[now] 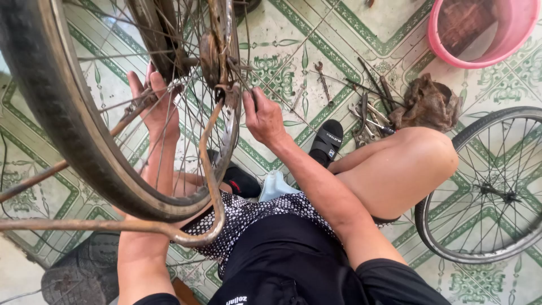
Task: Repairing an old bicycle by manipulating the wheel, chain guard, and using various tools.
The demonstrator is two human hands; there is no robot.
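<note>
A rusty bicycle wheel [68, 130] with a worn black tyre stands upside down in front of me, held in a rusty frame [212, 186]. My left hand [151, 107] reaches through the spokes from behind, fingers spread against the hub area. My right hand [261, 116] is at the axle end beside the rusty chain guard [223, 34], its fingers closed on a small part at the hub; the part itself is too small to make out.
A second loose wheel [485, 192] lies on the green patterned tile floor at right. Wrenches and other tools [370, 116] and a brown rag [429, 104] lie beyond my knee. A pink basin [497, 45] stands at top right. My sandalled foot [327, 141] rests near the tools.
</note>
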